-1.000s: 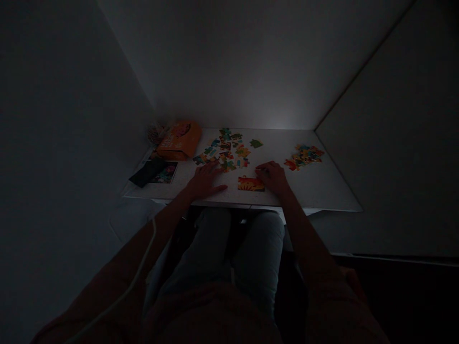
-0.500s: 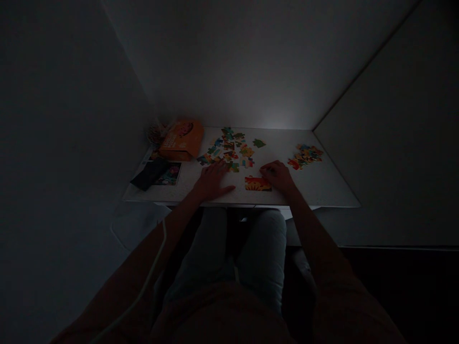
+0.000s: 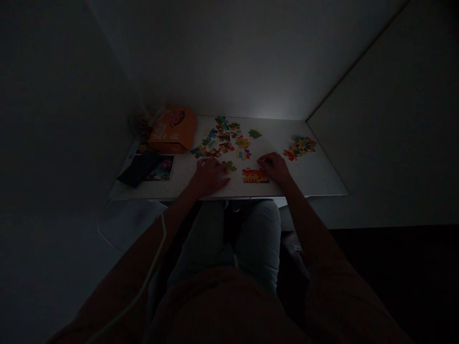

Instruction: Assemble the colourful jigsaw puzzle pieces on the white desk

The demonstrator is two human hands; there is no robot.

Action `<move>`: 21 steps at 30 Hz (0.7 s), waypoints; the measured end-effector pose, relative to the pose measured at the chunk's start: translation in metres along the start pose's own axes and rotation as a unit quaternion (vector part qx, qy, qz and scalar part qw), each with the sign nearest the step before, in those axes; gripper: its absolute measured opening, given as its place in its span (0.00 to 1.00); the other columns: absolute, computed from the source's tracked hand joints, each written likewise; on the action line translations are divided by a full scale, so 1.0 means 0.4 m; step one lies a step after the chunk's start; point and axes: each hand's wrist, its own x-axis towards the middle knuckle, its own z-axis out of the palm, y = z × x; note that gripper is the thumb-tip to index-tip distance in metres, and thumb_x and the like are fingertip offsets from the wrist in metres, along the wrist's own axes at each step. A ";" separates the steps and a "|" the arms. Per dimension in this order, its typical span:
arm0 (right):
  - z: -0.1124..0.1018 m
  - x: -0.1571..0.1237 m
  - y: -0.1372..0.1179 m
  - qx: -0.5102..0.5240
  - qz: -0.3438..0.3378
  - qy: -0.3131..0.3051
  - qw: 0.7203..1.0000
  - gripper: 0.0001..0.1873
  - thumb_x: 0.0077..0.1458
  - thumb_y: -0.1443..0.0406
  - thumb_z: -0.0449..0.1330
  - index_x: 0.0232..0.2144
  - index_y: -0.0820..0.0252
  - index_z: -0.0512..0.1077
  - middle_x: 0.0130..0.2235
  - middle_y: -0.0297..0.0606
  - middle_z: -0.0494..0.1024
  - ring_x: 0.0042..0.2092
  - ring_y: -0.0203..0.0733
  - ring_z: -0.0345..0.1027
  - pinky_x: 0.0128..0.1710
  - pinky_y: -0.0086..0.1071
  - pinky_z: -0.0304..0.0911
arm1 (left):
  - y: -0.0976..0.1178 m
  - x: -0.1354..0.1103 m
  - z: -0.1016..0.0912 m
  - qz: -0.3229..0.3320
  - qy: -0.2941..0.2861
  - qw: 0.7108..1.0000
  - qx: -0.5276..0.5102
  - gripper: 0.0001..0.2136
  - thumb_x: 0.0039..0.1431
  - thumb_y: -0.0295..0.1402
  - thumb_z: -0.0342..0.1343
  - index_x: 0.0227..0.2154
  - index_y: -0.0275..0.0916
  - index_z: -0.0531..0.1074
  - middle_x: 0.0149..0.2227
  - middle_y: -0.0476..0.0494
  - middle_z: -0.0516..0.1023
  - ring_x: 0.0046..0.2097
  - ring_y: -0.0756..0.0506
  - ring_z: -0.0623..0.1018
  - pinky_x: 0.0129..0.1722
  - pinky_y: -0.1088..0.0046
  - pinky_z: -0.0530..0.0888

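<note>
Thin die-cut cardboard jigsaw pieces (image 3: 223,137), multicoloured, lie scattered on a white speckled tabletop (image 3: 315,181). Judged by type: light, stiff, fragile at the tabs, likely to slide under a fingertip more readily than lift. Flat pieces offer little to grab, so best hold is a pinch on opposite edges, or press one edge and slide. Left hand (image 3: 210,177) lies palm down, fingers curled loosely toward the table. Nearest to it is a small green jigsaw piece (image 3: 228,166), just beside the fingertips on the hand's right side. No pinch visible, but dim light and knuckles hide the tips, so cannot tell for sure. Right hand (image 3: 274,167) is also palm down, fingers bunched together, tips at the upper left edge of a joined orange-and-red jigsaw section (image 3: 255,176), apparently touching it. Whether they pinch it, cannot tell. That section sits between both hands, closer to the right one. Handling call: slide it flat, as lifting may split the seams. Further off: a cluster of orange jigsaw pieces (image 3: 299,147) near the right side of the tabletop, an orange cardboard box (image 3: 172,130) at the far left corner, and a black pouch (image 3: 138,168) beside a flower picture card (image 3: 160,168).
</note>
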 end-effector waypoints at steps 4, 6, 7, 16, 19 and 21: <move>0.004 -0.004 -0.006 -0.012 -0.011 0.003 1.000 0.18 0.73 0.49 0.64 0.45 0.53 0.87 0.45 0.51 0.86 0.48 0.59 0.81 0.58 0.53 0.76 | 0.000 -0.005 -0.007 -0.013 -0.001 1.000 -0.012 0.29 0.83 0.42 0.53 0.80 0.44 0.71 0.74 0.29 0.77 0.76 0.30 0.73 0.79 0.41 0.61; 0.004 -0.008 -0.013 -0.022 -0.010 -0.002 1.000 0.17 0.75 0.50 0.63 0.47 0.53 0.87 0.46 0.50 0.86 0.49 0.59 0.81 0.59 0.53 0.75 | 0.002 -0.005 -0.007 -0.014 -0.008 1.000 -0.015 0.31 0.82 0.41 0.53 0.82 0.44 0.68 0.80 0.32 0.72 0.80 0.30 0.69 0.81 0.42 0.58; 0.002 -0.011 -0.017 -0.027 -0.008 -0.007 1.000 0.17 0.76 0.51 0.63 0.47 0.52 0.87 0.47 0.50 0.87 0.50 0.60 0.81 0.60 0.53 0.75 | 0.002 -0.004 -0.006 -0.015 -0.014 1.000 -0.015 0.31 0.82 0.42 0.54 0.83 0.45 0.68 0.82 0.35 0.70 0.82 0.31 0.67 0.82 0.43 0.56; -0.010 -0.025 -0.030 -0.030 -0.004 -0.024 0.999 0.15 0.76 0.52 0.62 0.48 0.49 0.87 0.48 0.48 0.87 0.53 0.61 0.82 0.62 0.56 0.75 | 0.008 -0.018 0.002 -0.051 0.032 0.998 -0.018 0.16 0.79 0.47 0.64 0.62 0.52 0.84 0.72 0.45 0.83 0.77 0.36 0.76 0.84 0.44 0.55; -0.009 -0.023 -0.024 -0.020 -0.004 -0.028 0.999 0.15 0.75 0.51 0.63 0.47 0.51 0.86 0.47 0.49 0.87 0.52 0.62 0.82 0.62 0.57 0.75 | 0.012 -0.028 0.006 -0.067 0.047 0.996 -0.023 0.12 0.79 0.47 0.65 0.57 0.50 0.86 0.68 0.46 0.87 0.74 0.37 0.79 0.83 0.43 0.54; -0.011 -0.020 -0.023 -0.017 -0.004 -0.030 0.999 0.16 0.74 0.50 0.62 0.46 0.51 0.85 0.46 0.50 0.87 0.51 0.63 0.82 0.60 0.57 0.76 | 0.014 -0.036 0.009 -0.071 0.057 0.995 -0.035 0.12 0.81 0.46 0.64 0.56 0.49 0.86 0.66 0.46 0.88 0.73 0.37 0.80 0.83 0.43 0.54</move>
